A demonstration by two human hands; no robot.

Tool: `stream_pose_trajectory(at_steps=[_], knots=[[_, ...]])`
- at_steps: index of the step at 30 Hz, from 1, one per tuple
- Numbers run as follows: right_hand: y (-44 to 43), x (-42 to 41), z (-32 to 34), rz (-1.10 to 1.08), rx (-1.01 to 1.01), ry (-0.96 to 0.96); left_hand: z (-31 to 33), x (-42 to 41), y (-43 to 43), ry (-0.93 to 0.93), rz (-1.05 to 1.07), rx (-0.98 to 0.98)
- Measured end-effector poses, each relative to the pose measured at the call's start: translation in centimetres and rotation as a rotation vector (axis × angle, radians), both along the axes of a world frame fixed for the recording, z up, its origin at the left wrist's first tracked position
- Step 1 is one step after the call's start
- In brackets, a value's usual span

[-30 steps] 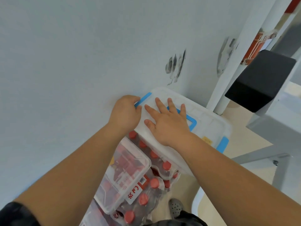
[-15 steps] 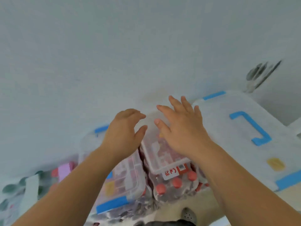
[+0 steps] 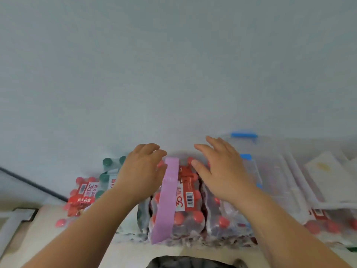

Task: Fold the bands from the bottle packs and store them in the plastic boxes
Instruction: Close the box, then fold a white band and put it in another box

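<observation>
Reaching down over the pack [image 3: 190,211] at 6 o'clock of the view, with the purple band [image 3: 167,200] strapped round it from 12 to 6. Left hand [image 3: 142,171] poised at the band's 9 o'clock, fingers loosely curled, gripping nothing. Right hand [image 3: 222,171] at its 3 o'clock, fingers straight and spread, likewise empty. Flanking the band this way probably to slip it off the far end. Cannot tell whether the left fingertips touch it. Box [image 3: 274,171] close by at 3 o'clock, handy for stowing after folding.
</observation>
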State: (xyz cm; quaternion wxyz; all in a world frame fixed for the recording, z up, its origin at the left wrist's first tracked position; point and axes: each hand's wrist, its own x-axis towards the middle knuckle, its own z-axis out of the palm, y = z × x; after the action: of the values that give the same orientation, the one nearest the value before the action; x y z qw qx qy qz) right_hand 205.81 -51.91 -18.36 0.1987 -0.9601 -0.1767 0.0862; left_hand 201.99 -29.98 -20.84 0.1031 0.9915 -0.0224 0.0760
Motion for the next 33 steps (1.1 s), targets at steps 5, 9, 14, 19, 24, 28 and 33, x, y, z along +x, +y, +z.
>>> stream_pose_trajectory(at_steps=[5,9,14,19,24,28,33], knots=[[7.1,-0.5,-2.0,0.066,-0.073,0.071,-2.6,-1.3,7.0,0.105,0.043,0.018],[11.3,-0.2,-4.3,0.105,-0.120,0.134,-5.0,-0.6,10.5,0.230,0.065,0.050],[15.9,1.7,-8.2,0.198,-0.167,0.171,-7.7,1.0,13.0,0.332,0.062,0.091],[19.1,4.1,-11.4,0.225,-0.151,0.168,-9.7,2.8,14.4,0.366,0.040,0.075],[20.3,5.2,-13.6,0.237,-0.186,0.172,-11.1,4.2,15.1,0.393,0.016,0.121],[20.3,5.7,-13.7,0.219,-0.147,0.156,-11.4,4.4,15.3,0.376,0.027,0.082],[20.1,5.8,-13.3,0.237,-0.079,0.150,-11.3,4.8,15.2,0.374,0.055,-0.021]])
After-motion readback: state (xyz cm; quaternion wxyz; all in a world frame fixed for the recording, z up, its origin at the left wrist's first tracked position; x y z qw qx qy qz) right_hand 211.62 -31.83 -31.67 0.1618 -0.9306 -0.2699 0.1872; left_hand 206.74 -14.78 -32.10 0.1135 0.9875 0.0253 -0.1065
